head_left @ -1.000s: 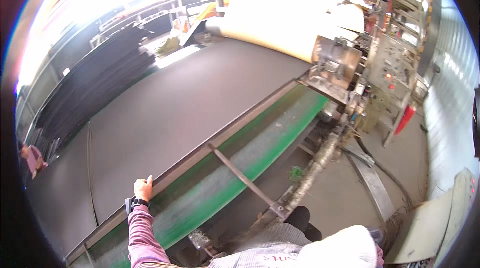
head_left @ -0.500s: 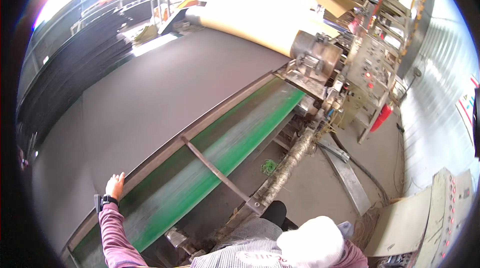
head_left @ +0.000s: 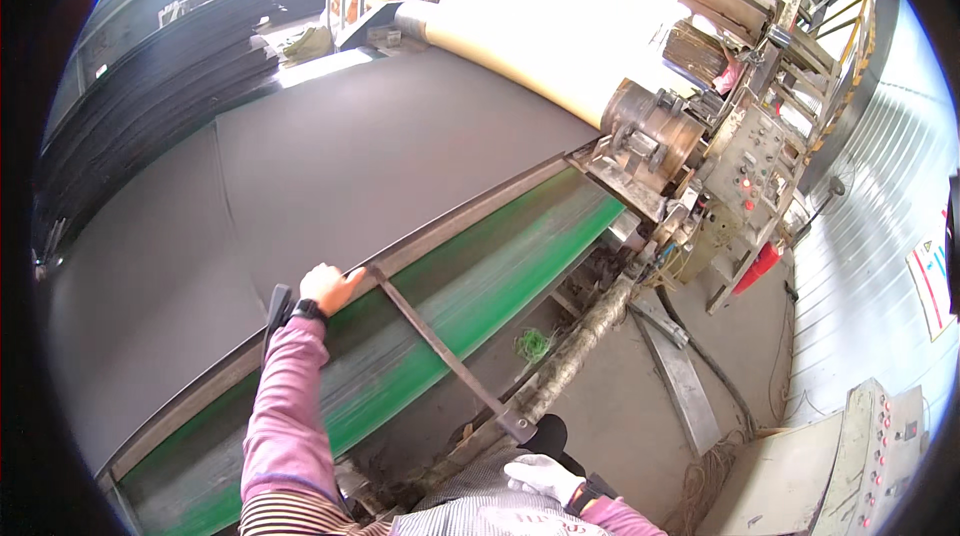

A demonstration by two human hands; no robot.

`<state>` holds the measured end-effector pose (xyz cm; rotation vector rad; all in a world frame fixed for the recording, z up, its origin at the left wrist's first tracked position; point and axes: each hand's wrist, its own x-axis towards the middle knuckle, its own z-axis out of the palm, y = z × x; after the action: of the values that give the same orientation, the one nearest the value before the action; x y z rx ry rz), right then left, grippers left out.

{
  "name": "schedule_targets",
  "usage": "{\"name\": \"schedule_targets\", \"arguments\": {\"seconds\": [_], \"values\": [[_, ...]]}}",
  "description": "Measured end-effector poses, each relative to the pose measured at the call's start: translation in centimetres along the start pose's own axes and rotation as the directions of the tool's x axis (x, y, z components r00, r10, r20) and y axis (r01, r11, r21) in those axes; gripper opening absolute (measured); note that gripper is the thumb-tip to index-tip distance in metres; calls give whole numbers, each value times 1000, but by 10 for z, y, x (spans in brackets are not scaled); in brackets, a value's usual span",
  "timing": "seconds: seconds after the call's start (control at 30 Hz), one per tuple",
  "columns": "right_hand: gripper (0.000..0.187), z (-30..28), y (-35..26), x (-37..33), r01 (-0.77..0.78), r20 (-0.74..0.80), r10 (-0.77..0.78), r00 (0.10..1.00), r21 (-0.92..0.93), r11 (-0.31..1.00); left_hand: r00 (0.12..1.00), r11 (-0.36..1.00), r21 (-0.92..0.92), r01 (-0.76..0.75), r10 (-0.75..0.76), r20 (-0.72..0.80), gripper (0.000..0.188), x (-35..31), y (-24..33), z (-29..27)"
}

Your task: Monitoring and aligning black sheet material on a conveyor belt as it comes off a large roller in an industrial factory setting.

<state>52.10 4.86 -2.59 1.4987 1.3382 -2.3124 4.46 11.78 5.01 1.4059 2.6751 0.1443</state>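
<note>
A broad, dark grey sheet covers most of the work area, lying flat along the far side of the rail, with a fold line crossing its left part. Beyond its far end, a pale yellow sheet rises from a roller, washed out by glare. On the near side, a green-edged belt slopes beside a long metal rail, and a thin steel brace crosses above the belt. The person's bare left hand rests at the rail beside the dark sheet's near edge, just left of the brace's upper end, thumb spread from the fingers; whether the fingers close around the rail cannot be told. The white-gloved right hand is in front of the person's body, fingers loosely extended, its palm hidden, so what it holds, if anything, cannot be told. A small green tangle lies near the brace.
</note>
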Motion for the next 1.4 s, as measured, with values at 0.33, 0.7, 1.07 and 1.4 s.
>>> {"name": "schedule_targets", "arguments": {"seconds": [0.33,0.7,1.07,1.4], "values": [[27,-12,27,8,-13,-200,16,980,17,1000,734,876,196,-441,478,-482,25,-11,-47,1],[28,-14,24,18,11,-97,-12,995,-15,1000,672,677,74,732,-700,-240,47,-190,-321,-19],[27,-18,33,23,10,-118,-17,993,-63,998,840,926,-125,355,-375,-391,45,-150,-238,19],[32,-14,37,21,110,-79,-113,990,-41,993,811,911,356,209,42,-584,25,-140,-286,40]]}}
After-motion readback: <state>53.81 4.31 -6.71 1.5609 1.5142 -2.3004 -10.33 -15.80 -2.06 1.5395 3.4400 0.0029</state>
